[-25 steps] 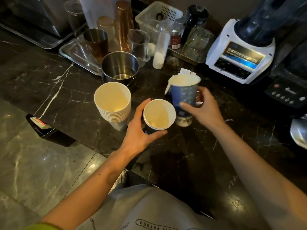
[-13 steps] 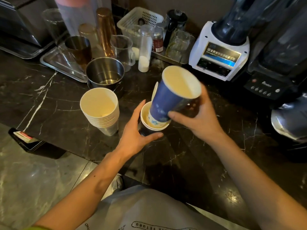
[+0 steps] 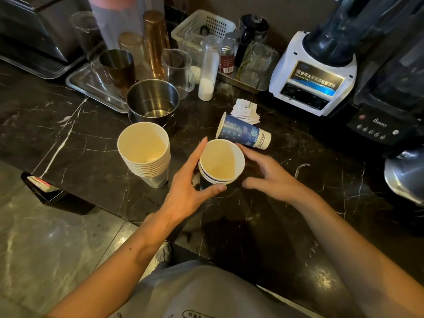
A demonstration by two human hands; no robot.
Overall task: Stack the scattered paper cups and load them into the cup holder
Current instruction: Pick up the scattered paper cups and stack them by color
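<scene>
With the left hand (image 3: 185,193) gripping the small nested blue cup stack (image 3: 220,166) and the right hand (image 3: 270,177) open beside it, steady that stack and fetch the tipped blue cup (image 3: 243,131) next, base first.

Small nested stack of blue cups (image 3: 219,167): upright on dark marble counter, cream inside, white rims, about three rims showing, top cup seated slightly tilted. Held at left side between thumb and fingers; other hand just beside it on right.

Taller white cup stack (image 3: 145,154): upright, many rims layered, well left of blue stack, just in front of steel pot.

Single blue cup (image 3: 243,131): lying on side just behind blue stack, floral print, white base band, mouth facing left.
</scene>
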